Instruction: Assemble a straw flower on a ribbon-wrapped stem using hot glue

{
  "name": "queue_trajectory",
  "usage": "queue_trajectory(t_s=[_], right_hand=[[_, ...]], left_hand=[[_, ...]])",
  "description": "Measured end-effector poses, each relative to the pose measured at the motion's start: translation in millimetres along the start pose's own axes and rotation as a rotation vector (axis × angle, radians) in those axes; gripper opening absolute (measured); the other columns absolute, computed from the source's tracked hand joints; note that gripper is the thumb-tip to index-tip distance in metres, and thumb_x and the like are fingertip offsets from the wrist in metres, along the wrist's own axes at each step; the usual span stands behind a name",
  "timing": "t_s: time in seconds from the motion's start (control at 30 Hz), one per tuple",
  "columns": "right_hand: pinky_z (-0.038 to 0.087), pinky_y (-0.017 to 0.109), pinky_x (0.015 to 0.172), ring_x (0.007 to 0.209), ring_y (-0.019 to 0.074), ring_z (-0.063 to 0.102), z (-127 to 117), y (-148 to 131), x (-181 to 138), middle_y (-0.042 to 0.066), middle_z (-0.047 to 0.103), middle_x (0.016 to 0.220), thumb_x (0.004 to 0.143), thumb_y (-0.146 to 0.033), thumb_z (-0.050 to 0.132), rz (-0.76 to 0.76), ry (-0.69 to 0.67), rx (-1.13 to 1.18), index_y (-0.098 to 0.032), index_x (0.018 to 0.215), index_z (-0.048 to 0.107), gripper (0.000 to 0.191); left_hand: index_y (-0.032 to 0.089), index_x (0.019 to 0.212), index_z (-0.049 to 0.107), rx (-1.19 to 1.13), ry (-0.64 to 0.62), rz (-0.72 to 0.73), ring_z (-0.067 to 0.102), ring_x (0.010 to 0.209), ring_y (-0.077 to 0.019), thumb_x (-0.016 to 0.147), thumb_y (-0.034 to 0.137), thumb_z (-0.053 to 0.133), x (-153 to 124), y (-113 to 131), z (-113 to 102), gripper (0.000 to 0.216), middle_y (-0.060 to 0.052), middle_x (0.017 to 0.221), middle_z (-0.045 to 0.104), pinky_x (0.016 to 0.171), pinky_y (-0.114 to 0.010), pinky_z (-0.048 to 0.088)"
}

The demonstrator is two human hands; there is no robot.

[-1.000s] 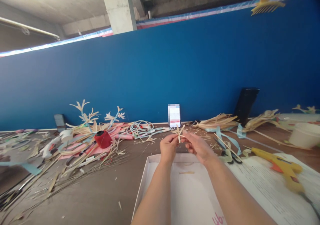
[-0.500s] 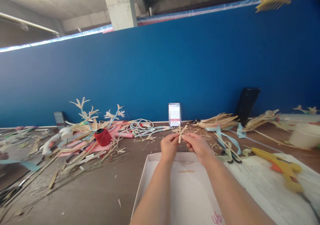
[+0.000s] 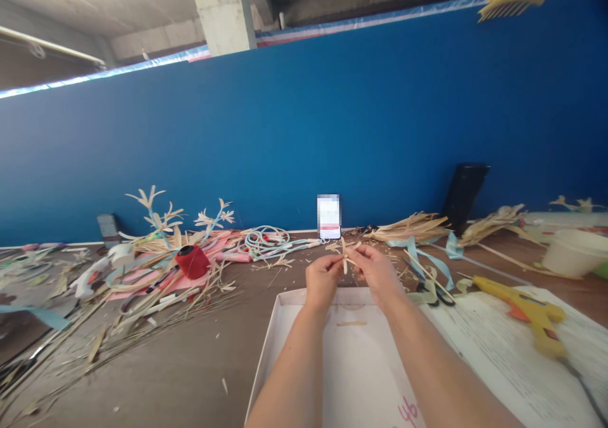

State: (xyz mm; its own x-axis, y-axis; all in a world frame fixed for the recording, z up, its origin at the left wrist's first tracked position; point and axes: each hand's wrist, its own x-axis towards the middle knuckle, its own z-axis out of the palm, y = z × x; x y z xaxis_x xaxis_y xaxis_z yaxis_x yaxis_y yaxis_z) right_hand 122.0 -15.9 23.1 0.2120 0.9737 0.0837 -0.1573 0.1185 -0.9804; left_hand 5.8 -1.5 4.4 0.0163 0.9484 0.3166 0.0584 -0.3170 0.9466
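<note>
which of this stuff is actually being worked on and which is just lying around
In hand: small pale straw star, pinched between left hand and right hand, over the far edge of the shallow white cardboard box.
Lying about: red thread spool, yellow plastic glue gun, black-handled scissors, coiled pale blue cord, white plastic tub.

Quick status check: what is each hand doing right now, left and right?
left hand: closed, fingertips pinching the small straw flower.
right hand: closed, pinching the same small straw flower from the other side.
</note>
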Motion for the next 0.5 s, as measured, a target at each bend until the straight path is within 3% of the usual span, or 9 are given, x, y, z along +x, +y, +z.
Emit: queue_trajectory(t_s=[0.5], right_hand=[[0.021,0.020,0.037,0.038,0.0063,0.031,-1.8,-2.3,0.0,-0.007,0.042,0.045,0.068,-0.046,0.062,-0.046,0.037,-0.140,-0.018,0.069,0.052,0.029]], left_hand=[[0.018,0.083,0.072,-0.028,-0.018,-0.002,0.055,0.059,-0.0124,0.069,0.028,0.059,2.1,-8.9,2.3,0.022,-0.002,0.065,0.065,0.054,-0.022,0.043]])
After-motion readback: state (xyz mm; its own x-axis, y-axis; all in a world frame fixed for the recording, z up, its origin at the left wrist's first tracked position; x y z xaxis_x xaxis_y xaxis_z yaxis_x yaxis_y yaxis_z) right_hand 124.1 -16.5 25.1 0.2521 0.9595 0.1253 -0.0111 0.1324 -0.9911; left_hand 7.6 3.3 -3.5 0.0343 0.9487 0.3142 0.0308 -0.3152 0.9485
